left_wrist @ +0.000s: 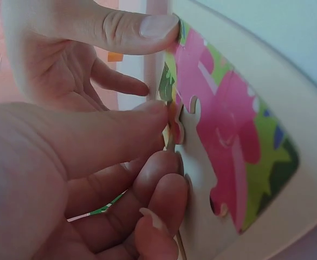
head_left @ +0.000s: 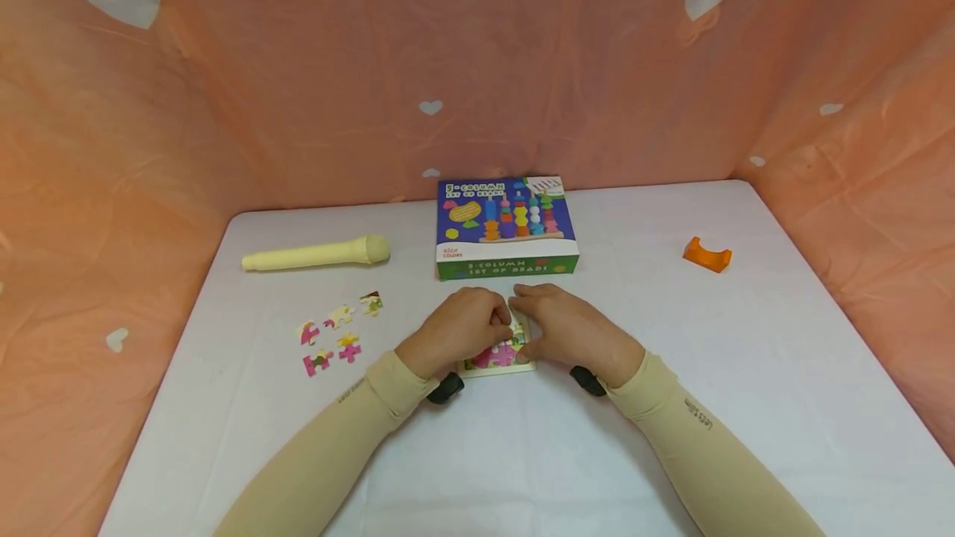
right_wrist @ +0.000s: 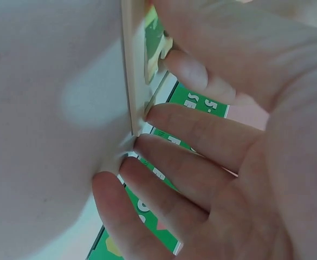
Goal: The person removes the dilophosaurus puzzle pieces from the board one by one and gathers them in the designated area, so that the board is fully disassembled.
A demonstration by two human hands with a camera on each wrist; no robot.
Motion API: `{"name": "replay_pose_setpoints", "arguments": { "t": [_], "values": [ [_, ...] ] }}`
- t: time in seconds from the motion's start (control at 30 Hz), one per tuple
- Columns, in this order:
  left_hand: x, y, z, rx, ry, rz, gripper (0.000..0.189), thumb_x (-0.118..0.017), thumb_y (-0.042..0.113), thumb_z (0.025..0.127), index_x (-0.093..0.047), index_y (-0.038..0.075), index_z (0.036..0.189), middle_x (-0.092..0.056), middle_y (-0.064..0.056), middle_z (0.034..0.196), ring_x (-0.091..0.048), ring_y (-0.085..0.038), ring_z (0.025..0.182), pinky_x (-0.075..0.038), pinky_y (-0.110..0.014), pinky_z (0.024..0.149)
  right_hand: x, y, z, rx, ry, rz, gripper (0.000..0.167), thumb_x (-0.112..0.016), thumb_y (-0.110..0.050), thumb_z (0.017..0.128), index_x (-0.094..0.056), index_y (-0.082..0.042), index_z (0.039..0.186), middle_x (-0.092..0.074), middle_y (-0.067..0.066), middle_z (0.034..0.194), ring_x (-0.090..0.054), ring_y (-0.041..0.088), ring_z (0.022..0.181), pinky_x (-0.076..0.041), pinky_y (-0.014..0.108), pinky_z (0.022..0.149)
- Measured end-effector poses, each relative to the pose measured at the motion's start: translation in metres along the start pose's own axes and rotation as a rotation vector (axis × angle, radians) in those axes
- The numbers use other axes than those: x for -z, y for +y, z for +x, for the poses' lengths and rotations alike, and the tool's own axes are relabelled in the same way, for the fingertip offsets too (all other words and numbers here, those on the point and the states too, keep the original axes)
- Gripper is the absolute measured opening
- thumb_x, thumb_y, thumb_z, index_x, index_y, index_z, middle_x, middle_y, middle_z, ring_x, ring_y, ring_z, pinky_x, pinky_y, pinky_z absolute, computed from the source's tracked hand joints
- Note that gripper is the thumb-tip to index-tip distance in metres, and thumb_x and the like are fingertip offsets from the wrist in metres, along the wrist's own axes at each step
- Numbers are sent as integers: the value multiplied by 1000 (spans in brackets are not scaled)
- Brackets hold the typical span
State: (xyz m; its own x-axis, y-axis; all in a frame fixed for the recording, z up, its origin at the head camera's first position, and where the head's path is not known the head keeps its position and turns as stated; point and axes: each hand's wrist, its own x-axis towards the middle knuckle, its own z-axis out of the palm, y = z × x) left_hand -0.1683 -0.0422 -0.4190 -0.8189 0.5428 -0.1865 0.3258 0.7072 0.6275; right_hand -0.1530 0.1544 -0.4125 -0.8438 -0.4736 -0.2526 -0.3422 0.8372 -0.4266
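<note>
On the white table (head_left: pixel 485 471) we see a flat, cream-rimmed, rectangular jigsaw board (head_left: pixel 498 371) between 2 hands. The left hand's (head_left: pixel 462 326) thumb and finger are clamped on a small, multicoloured jigsaw piece (left_wrist: pixel 176 123) at its surface; the right hand's (head_left: pixel 574 326) fingers are apart, its thumb touching the board.

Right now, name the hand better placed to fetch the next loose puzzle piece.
Likely the left hand: the loose pieces lie on its side; the right hand, farther off, touches the puzzle tray.

The partly filled pink-and-green puzzle board (left_wrist: pixel 200 162) lies face up
</note>
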Motion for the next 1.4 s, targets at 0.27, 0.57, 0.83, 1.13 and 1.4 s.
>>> {"name": "replay_pose_setpoints", "arguments": {
  "t": [0.27,0.57,0.83,1.13,1.4],
  "values": [
    [0,0,1,10,20,-33,10,-77,18,101,-79,8,98,-71,2,82,-62,-12,71,-50,-26,65,1,0,1,6,1,-3,74,-94,-28,85,-64,-4,148,-51,17,166,-46,38,156,-41,53,126],
    [-1,-2,0,55,13,-43,10,-75,18,101,-80,9,98,-73,2,85,-62,-12,67,-50,-26,62,-3,0,2,0,-8,12,75,-93,-28,86,-62,-4,150,-50,16,166,-44,37,157,-41,52,126],
    [-1,-2,3,41,23,-45,12,-75,18,101,-83,9,101,-77,1,91,-64,-11,72,-52,-26,65,-1,1,1,-1,-4,-5,74,-93,-29,86,-63,-4,149,-51,16,166,-45,37,157,-41,52,126],
    [0,-3,4,43,26,-64,13,-72,16,102,-82,9,96,-73,2,86,-62,-14,72,-50,-28,66,0,0,1,-9,-7,-6,75,-93,-28,86,-63,-4,150,-51,15,166,-45,37,157,-42,52,126],
    [1,-3,3,51,14,-91,14,-71,19,103,-81,10,98,-72,1,86,-62,-14,70,-50,-28,65,-1,0,1,-10,-4,-13,74,-94,-29,85,-64,-5,149,-51,15,166,-45,37,157,-41,52,126]
  ]
}}
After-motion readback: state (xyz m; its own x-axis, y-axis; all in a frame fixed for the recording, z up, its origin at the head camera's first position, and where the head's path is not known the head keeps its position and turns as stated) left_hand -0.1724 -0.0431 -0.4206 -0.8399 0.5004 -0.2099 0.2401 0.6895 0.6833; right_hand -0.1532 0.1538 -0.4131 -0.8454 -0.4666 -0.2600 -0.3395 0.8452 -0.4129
